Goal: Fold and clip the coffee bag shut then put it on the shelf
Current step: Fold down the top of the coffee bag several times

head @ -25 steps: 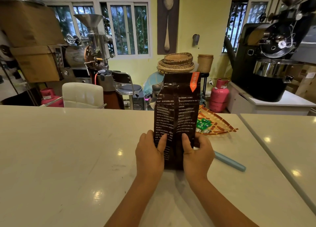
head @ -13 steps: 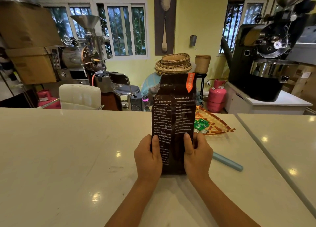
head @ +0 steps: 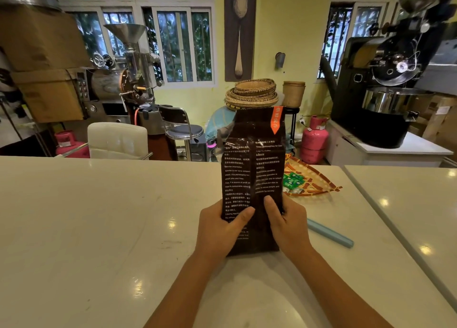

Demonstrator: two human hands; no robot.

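Observation:
A tall dark brown coffee bag with white print and an orange tab at its top right stands upright on the white counter. My left hand grips its lower left side, thumb across the front. My right hand grips its lower right side in the same way. The bag's top is straight and unfolded. A light blue clip bar lies flat on the counter just right of my right hand, touching neither hand.
A woven tray with green packets sits behind the bag to the right. A second counter adjoins on the right. Beyond the counter are a white chair, roasting machines, pink gas cylinders and stacked baskets.
The bag has shifted slightly toward me and stands a little straighter. My left thumb has slid further across the bag's front. Both hands keep their grip.

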